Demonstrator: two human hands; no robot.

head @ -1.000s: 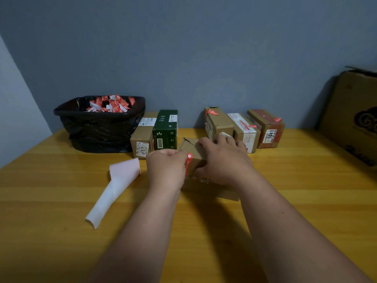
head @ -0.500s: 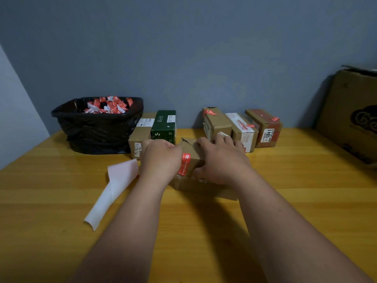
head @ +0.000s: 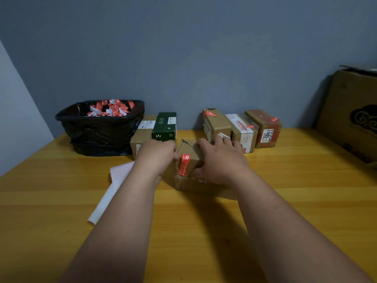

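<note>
Small brown cardboard box (head: 192, 160) with red paper sticker (head: 184, 164) sat mid yellow wooden table (head: 61, 201). Right hand (head: 221, 160) clamped over top, fingers curled past far edge, thumb on near face. Left hand (head: 157, 158) at box's 9 o'clock, fingers curled tight on that edge. Black-bagged bin (head: 98, 137) off at 10 o'clock.

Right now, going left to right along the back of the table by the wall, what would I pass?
Black-lined bin of red and white slips → plain brown box → dark green box → brown box with a red sticker → white-labelled box → box marked 5041 → large cardboard carton.
</note>
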